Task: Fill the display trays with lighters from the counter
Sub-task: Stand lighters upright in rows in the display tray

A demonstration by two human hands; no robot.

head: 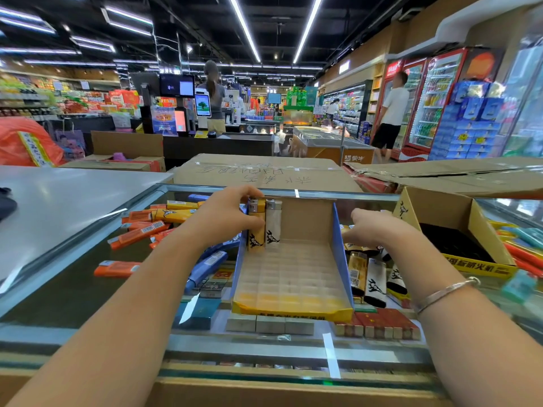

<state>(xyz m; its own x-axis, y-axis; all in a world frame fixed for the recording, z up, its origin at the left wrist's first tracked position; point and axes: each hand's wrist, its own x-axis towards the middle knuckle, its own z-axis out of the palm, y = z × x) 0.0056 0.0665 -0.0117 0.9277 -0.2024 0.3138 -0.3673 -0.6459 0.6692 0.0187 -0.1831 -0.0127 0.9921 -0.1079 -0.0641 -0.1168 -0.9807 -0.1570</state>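
Observation:
A cardboard display tray (340,254) with blue sides and a clear slotted insert stands on the glass counter. My left hand (223,218) grips a yellow lighter (256,230) standing upright in the tray's back left corner. A white lighter (273,224) stands right beside it. My right hand (379,230) reaches with curled fingers down to the loose lighters (370,277) lying right of the tray; whether it holds one I cannot tell. Orange, yellow and blue lighters (147,230) lie scattered left of the tray.
A second open box (482,230) with a black insert sits at the right, with more coloured lighters (523,254) beyond it. Cardboard cartons (258,171) line the counter's far edge. A white countertop (64,198) lies to the left. People stand in the shop behind.

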